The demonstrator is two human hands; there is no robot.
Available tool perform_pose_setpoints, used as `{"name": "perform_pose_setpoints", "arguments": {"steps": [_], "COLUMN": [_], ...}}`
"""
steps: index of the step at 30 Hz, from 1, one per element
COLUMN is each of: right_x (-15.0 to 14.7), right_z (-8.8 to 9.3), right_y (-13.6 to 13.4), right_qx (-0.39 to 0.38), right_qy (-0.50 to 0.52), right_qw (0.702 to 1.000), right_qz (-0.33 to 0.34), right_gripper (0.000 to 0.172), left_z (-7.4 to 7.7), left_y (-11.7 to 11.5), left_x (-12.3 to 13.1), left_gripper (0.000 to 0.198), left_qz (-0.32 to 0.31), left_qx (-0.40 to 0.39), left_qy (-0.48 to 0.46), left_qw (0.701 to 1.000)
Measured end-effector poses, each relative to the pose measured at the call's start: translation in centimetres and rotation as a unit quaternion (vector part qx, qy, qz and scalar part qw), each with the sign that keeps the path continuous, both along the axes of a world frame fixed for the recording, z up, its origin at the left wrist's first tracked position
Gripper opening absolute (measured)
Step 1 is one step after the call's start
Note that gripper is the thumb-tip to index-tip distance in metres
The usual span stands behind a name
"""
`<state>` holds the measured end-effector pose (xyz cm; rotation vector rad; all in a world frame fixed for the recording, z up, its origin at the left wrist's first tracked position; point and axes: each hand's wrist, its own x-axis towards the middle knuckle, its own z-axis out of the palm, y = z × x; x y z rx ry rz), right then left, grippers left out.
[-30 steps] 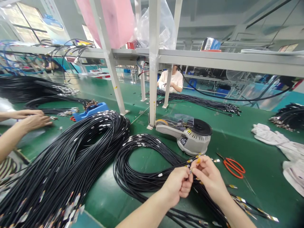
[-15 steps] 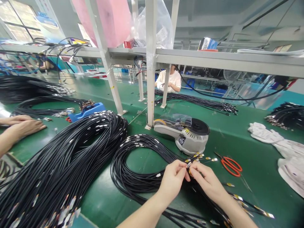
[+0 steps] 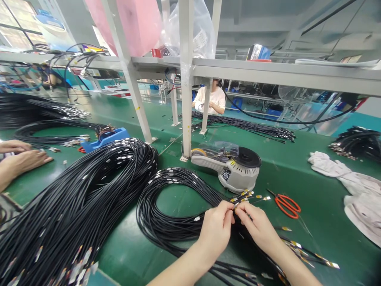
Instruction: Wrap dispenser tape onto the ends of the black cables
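Observation:
My left hand (image 3: pixel 218 228) and my right hand (image 3: pixel 257 222) meet over a bundle of black cables (image 3: pixel 178 178), with thumbs and fingers pinched together. Between the fingertips is the end of one cable; its tip is mostly hidden. Just beyond my hands, several cable ends with yellow tape and silvery tips (image 3: pixel 245 194) fan out. The bundle curves in a loop to the left, with white labels along it. More taped cable ends (image 3: pixel 315 256) lie under and right of my right forearm.
A grey tape dispenser (image 3: pixel 238 174) stands behind my hands, and orange-handled scissors (image 3: pixel 287 205) lie to the right. White gloves (image 3: pixel 333 169) are farther right. A larger cable pile (image 3: pixel 74 202) fills the left, near a blue tape holder (image 3: pixel 104 139) and a co-worker's hands (image 3: pixel 25 163). Shelf posts (image 3: pixel 186 99) rise behind.
The view has shifted slightly. My fingertips have drawn closer together at the cable end. At the far left the co-worker's hands have moved a little.

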<state>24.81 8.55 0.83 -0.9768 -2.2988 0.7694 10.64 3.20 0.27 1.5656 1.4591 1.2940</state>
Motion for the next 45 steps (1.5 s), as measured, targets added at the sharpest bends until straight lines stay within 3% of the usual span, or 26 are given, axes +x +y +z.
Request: {"name": "perform_pose_setpoints", "arguments": {"steps": [8,18,22,25,29,34,39,45], "right_x": [0.2,0.0,0.0,0.0,-0.3,-0.1,0.3,-0.8], "right_z": [-0.2,-0.5,-0.3,0.0,0.7,0.4,-0.4,0.5], "right_y": [0.1,0.0,-0.1,0.0,0.2,0.7,1.2,0.2], "right_qx": [0.019,0.058,0.048,0.009,-0.062,-0.132,-0.201,-0.239], "right_qy": [-0.004,-0.034,-0.026,-0.017,0.018,0.064,0.138,0.228], "right_qw": [1.0,0.997,0.997,0.999,0.998,0.989,0.968,0.943], "right_qz": [-0.011,-0.043,-0.047,-0.041,-0.018,-0.025,-0.058,-0.033], "right_gripper": [0.024,0.024,0.023,0.023,0.021,0.018,0.022,0.028], "left_z": [-0.1,0.1,0.2,0.2,0.2,0.4,0.9,0.4], "left_y": [0.2,-0.1,0.1,0.4,0.8,0.9,0.9,1.3], "left_x": [0.0,0.1,0.0,0.0,0.1,-0.3,-1.1,-0.9], "left_gripper": [0.019,0.02,0.016,0.002,0.024,0.03,0.025,0.021], "left_qz": [-0.002,-0.008,-0.024,-0.063,-0.086,-0.122,-0.088,-0.055], "left_qx": [-0.023,-0.021,-0.044,-0.094,-0.15,-0.18,-0.156,-0.148], "left_qy": [-0.058,-0.026,-0.086,-0.208,-0.36,-0.461,-0.489,-0.475], "left_qw": [0.998,0.999,0.995,0.972,0.917,0.86,0.854,0.866]}}
